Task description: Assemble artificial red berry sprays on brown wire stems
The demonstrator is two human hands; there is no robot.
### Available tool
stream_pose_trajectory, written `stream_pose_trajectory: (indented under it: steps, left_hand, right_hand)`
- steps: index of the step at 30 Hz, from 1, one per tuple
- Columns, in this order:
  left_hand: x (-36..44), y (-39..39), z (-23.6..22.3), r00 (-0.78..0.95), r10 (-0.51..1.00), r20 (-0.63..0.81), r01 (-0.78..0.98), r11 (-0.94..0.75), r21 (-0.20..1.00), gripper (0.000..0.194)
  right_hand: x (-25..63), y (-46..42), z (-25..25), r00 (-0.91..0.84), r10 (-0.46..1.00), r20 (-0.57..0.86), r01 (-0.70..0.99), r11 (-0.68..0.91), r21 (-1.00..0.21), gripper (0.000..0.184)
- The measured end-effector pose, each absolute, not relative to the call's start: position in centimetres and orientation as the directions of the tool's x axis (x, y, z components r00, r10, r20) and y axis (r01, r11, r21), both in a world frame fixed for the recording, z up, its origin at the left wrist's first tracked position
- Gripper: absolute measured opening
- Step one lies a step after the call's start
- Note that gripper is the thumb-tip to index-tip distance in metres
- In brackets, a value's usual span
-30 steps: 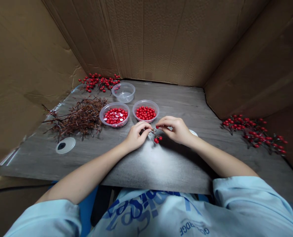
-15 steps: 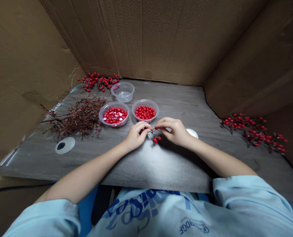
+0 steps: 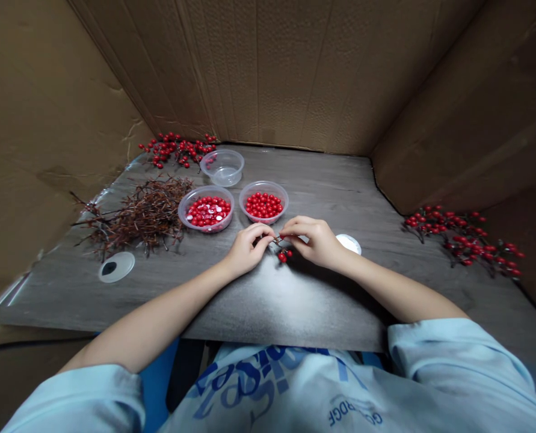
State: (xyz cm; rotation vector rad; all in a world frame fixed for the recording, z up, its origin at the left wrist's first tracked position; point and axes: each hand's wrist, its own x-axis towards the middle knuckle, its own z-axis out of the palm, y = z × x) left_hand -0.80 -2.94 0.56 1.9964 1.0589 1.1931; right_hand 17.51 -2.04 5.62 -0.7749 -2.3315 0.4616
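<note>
- Reading from the left, I have a heap of bare brown twigs (image 3: 132, 219) on the dark wood-grain board (image 3: 322, 180), then two clear plastic tubs: one (image 3: 179, 211) of red berries and white discs, one (image 3: 240, 201) of red berries.
- The left hand (image 3: 247, 249) is curled almost closed, fingertips pinching the sprig's stem end, though the grip is partly hidden.
- The small berry sprig (image 3: 282, 255) sits between the hands, its thin brown stem running crosswise, glossy red berries hanging just below, nearer the right hand.
- The right hand (image 3: 317, 242) is nearly closed, pinching the stem too.
- Farther right lies a long red berry branch (image 3: 461, 240).
</note>
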Motion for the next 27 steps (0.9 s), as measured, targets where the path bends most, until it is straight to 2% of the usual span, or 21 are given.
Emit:
stream_pose_trajectory:
  steps: [6, 12, 14, 18, 21, 24, 27]
  left_hand:
    - [-0.7, -3.0, 0.4, 0.281, 0.865, 0.417, 0.338, -0.495, 0.8, 0.01]
    - [-0.7, -2.6, 0.2, 0.304, 0.878, 0.369, 0.359, -0.464, 0.81, 0.01]
    - [-0.7, -2.5, 0.0, 0.307, 0.888, 0.341, 0.367, -0.441, 0.819, 0.01]
    - [-0.7, -2.5, -0.1, 0.32, 0.892, 0.319, 0.368, -0.428, 0.826, 0.01]
    - [-0.7, -2.4, 0.0, 0.318, 0.894, 0.316, 0.365, -0.423, 0.829, 0.011]
    - [-0.6, -2.3, 0.1, 0.327, 0.89, 0.319, 0.35, -0.427, 0.833, 0.011]
    - [-0.6, -2.2, 0.2, 0.336, 0.885, 0.321, 0.339, -0.432, 0.836, 0.011]
  right_hand:
    - [17.5, -2.2, 5.4, -0.631, 0.647, 0.428, 0.425, 0.75, -0.507, 0.019]
    - [17.4, -0.9, 7.8, -0.668, 0.695, 0.266, 0.477, 0.675, -0.564, 0.023]
    - [17.0, 0.5, 8.9, -0.627, 0.728, 0.277, 0.513, 0.654, -0.556, 0.027]
    - [15.0, 4.0, 9.7, -0.702, 0.651, 0.291, 0.564, 0.756, -0.331, 0.027]
    - [13.2, 6.0, 9.2, -0.784, 0.609, 0.122, 0.591, 0.792, -0.156, 0.026]
    - [12.0, 7.0, 8.7, -0.803, 0.592, -0.064, 0.596, 0.799, -0.077, 0.022]
    - [11.5, 7.3, 8.2, -0.796, 0.588, -0.143, 0.598, 0.8, -0.046, 0.019]
